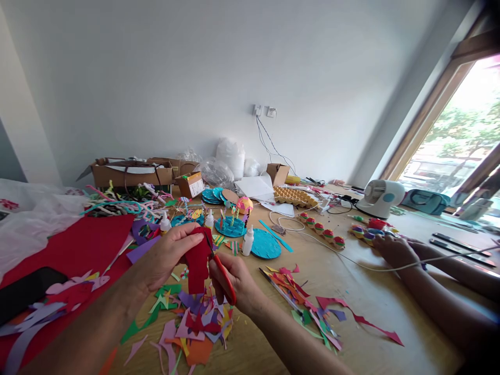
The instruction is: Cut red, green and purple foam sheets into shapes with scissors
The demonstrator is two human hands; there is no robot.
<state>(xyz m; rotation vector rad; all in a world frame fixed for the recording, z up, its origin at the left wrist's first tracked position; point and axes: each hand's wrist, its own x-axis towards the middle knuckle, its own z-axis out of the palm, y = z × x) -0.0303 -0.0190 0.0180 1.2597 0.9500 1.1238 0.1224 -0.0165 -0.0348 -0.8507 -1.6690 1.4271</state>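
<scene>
Right now I'm pinching the red piece near its top with the left hand, while the right hand is gripping the scissors, their blades lying against that piece. It is hanging above the table, over a heap of scraps. Beyond it, a white bottle is standing just beside a blue disc.

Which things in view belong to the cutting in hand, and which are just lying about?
In use:
red piece, held in the left hand
red-handled scissors, held in the right hand

Lying about, it seems:
coloured scraps
blue disc
egg tray
white fan
</scene>
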